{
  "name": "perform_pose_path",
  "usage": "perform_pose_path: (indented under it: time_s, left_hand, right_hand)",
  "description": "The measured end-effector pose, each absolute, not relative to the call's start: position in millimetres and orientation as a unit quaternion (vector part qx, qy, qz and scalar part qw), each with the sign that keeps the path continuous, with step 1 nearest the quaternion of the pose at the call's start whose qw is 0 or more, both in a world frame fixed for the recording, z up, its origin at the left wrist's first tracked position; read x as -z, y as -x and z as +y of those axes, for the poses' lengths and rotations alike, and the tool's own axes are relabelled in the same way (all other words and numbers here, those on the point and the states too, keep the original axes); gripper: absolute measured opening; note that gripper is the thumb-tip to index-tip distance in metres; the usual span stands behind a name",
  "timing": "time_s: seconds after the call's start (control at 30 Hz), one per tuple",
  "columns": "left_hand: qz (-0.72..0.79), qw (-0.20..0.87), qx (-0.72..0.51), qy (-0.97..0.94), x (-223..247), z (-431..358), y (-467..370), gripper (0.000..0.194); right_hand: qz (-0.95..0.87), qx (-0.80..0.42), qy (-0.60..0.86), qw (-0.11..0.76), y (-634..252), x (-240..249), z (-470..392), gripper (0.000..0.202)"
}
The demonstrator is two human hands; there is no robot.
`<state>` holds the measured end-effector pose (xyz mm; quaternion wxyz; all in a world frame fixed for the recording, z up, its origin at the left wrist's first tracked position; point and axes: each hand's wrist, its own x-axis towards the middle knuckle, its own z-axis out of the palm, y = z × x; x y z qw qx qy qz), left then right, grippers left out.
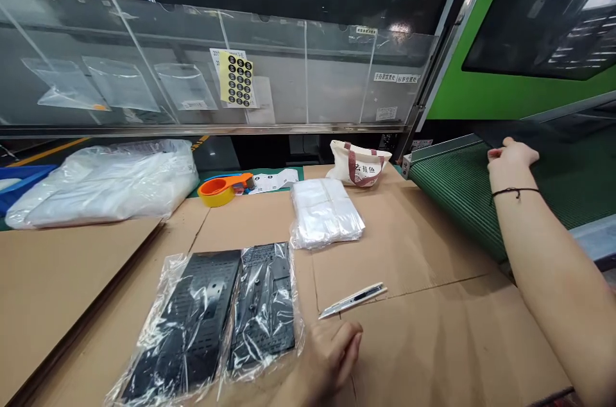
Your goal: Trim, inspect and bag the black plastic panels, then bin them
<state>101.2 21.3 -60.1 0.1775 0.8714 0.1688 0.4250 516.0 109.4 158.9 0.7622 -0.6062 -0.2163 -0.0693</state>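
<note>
Over the green ribbed conveyor belt (452,195) at the right, my right hand (514,158) grips the near edge of a dark flat panel (539,131); the panel's far side blends into the shadow. My left hand (333,355) is low over the cardboard with its fingers curled in, and nothing shows in them. Just beyond it lies a white utility knife (353,300). To its left are two black plastic panels in clear bags, a larger vented one (187,317) and a narrower one (264,304).
A stack of clear plastic bags (327,211) lies mid-table, near a small canvas bag (360,164). Further left are an orange tape dispenser (224,189) and a big plastic-wrapped bundle (110,182). Clear pockets (283,73) line the back; a cardboard sheet (62,291) covers the left.
</note>
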Motion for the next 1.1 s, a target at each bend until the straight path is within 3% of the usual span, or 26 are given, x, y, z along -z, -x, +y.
perform_pose_path:
  time_s: [0.1, 0.17, 0.23, 0.3, 0.37, 0.5, 0.57, 0.67, 0.77, 0.83, 0.9, 1.1]
  left_hand:
    - [0.223, 0.316, -0.459, -0.800, 63, 19, -99, 0.013]
    - [0.238, 0.457, -0.487, -0.705, 62, 18, -98, 0.013]
    - [0.235, 0.590, -0.519, -0.571, 56, 19, -99, 0.032]
    - [0.231, 0.685, -0.542, -0.428, 49, 21, -100, 0.055]
    - [0.236, 0.740, -0.542, -0.319, 41, 25, -102, 0.062]
    - [0.281, 0.777, -0.528, -0.198, 36, 29, -103, 0.046]
    - [0.284, 0.801, -0.498, -0.172, 37, 28, -104, 0.039]
    - [0.268, 0.834, -0.456, -0.154, 38, 24, -106, 0.034]
    - [0.258, 0.855, -0.416, -0.170, 39, 20, -107, 0.032]
    - [0.253, 0.865, -0.390, -0.191, 39, 19, -106, 0.034]
    - [0.256, 0.865, -0.383, -0.199, 39, 20, -104, 0.037]
    - [0.251, 0.873, -0.368, -0.198, 51, 23, -104, 0.042]
  right_hand:
    - [-0.238, -0.053, 0.601, 0.761, -472, -146, 91, 0.023]
    - [-0.284, -0.146, 0.591, 0.740, -432, -119, 68, 0.023]
    - [-0.319, -0.240, 0.589, 0.702, -391, -84, 38, 0.028]
    - [-0.370, -0.390, 0.590, 0.603, -355, -51, 7, 0.034]
    - [-0.430, -0.514, 0.571, 0.474, -331, -28, -20, 0.034]
    - [-0.527, -0.622, 0.488, 0.312, -312, -11, -41, 0.037]
    - [-0.579, -0.580, 0.481, 0.311, -309, -2, -34, 0.037]
    - [-0.679, -0.352, 0.548, 0.339, -300, 22, -13, 0.025]
    - [-0.739, -0.198, 0.583, 0.273, -290, 50, 5, 0.017]
    - [-0.749, -0.182, 0.590, 0.241, -289, 61, 10, 0.008]
    - [-0.731, -0.195, 0.605, 0.249, -294, 63, 10, 0.013]
    - [-0.593, -0.290, 0.640, 0.392, -309, 15, -9, 0.043]
